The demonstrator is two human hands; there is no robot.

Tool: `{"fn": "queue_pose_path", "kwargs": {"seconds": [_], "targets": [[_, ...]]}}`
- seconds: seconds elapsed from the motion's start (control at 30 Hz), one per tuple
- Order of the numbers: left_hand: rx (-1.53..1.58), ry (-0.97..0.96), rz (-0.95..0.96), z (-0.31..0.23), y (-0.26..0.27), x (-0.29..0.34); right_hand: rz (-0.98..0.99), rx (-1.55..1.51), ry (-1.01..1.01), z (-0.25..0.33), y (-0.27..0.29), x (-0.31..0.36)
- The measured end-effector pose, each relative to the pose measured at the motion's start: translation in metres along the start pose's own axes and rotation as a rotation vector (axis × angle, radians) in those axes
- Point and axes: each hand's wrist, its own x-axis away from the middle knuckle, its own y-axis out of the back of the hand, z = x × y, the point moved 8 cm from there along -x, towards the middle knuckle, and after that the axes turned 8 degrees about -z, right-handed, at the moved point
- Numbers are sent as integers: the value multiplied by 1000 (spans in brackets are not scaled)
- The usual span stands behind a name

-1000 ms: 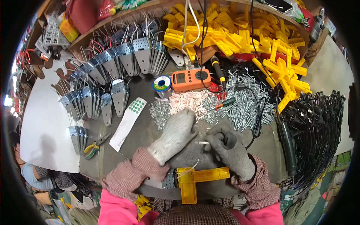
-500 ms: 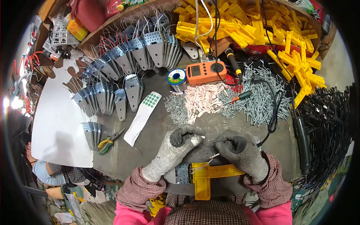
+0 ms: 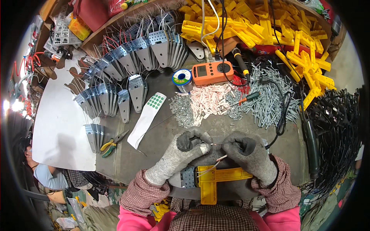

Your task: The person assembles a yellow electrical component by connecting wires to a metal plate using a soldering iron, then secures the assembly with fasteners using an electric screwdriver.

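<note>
Both hands wear grey gloves and face each other over the near edge of the table. My left hand (image 3: 194,141) is closed in a pinch, with a small pale tip showing at its fingers. My right hand (image 3: 243,148) is closed too, its thumb and forefinger pinched. A thin, reddish-and-white strand (image 3: 216,144) bridges the narrow gap between the fingertips; its kind is too small to tell. Below them lies a yellow plastic T-shaped piece (image 3: 208,186) against a perforated metal bracket (image 3: 188,178). White wires (image 3: 210,169) rise from the bracket toward my right hand, ending in a pinkish tip.
Ahead lie pale pink sleeves (image 3: 210,102), nuts (image 3: 180,111) and long screws (image 3: 269,96). Behind them are a solder spool (image 3: 182,77) and an orange meter (image 3: 212,73). Pliers (image 3: 111,146) and stacked brackets (image 3: 106,101) are left; black cables (image 3: 333,131) right. Another person (image 3: 48,175) sits far left.
Both hands have shifted very slightly, and the strand between the fingertips shows more plainly. The wires' pinkish end has moved a little toward the left. Nothing else on the table has visibly moved.
</note>
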Motion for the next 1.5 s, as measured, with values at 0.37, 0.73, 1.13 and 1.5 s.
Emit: {"fn": "queue_pose_path", "kwargs": {"seconds": [0.37,0.73,1.13,1.5], "targets": [[-329,-258,-71,-14,-21,-3,15,136,293,7,-6,4],[-132,-62,-41,-11,-12,-12,18,489,402,-19,7,13],[-116,-69,-110,-14,-19,-10,10,198,275,11,-3,9],[-201,-133,-96,-26,-25,-2,199,257,88,-20,-8,10]]}}
